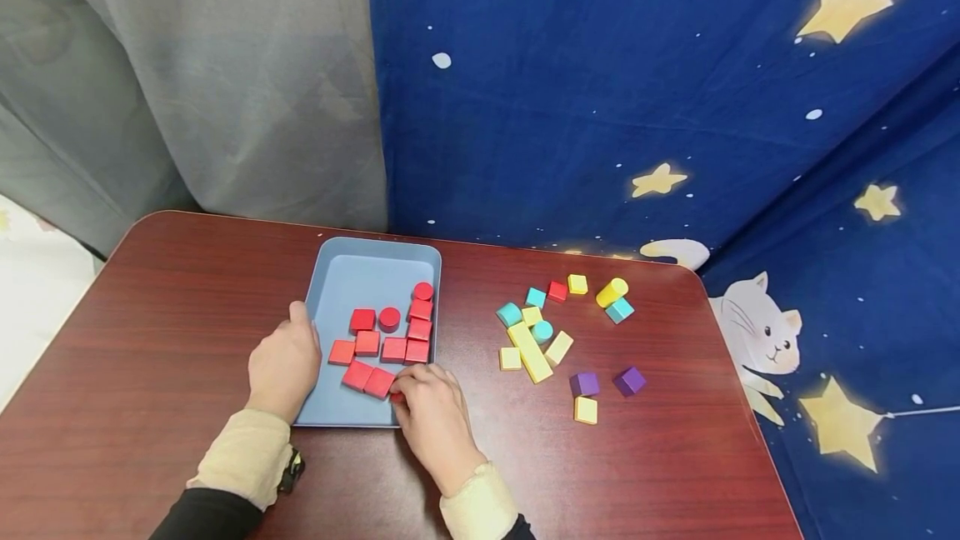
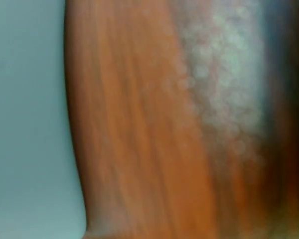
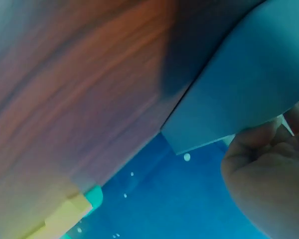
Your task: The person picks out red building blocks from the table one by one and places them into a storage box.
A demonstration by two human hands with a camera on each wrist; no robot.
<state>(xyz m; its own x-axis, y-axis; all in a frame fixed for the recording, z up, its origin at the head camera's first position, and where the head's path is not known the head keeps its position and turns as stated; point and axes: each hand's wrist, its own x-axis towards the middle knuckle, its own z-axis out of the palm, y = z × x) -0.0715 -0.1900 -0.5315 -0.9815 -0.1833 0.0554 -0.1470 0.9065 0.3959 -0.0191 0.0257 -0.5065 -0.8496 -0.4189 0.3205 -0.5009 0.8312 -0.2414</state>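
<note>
A shallow blue-grey tray [image 1: 348, 269] lies on the table with several red blocks in its middle and right side, among them a red cylinder [image 1: 389, 319]. My left hand [image 1: 285, 365] grips the tray's left rim. Inside the near right corner, my right hand [image 1: 435, 407] pinches a red block [image 1: 397, 397], mostly hidden under the fingers. Just left of those fingertips lies another red block [image 1: 379, 382]. In the right wrist view the right hand [image 3: 274, 164] reaches over the tray's wall [image 3: 229, 99]. The left wrist view catches only the tray's outer side [image 2: 30, 114] and blurred wood.
Right of the tray, loose blocks lie scattered on the brown table [image 1: 675, 457]: a long yellow block [image 1: 529, 352], a yellow cylinder [image 1: 612, 292], a lone red block [image 1: 557, 291], purple cubes [image 1: 630, 381] and several teal pieces. A blue curtain [image 1: 525, 107] hangs behind the table.
</note>
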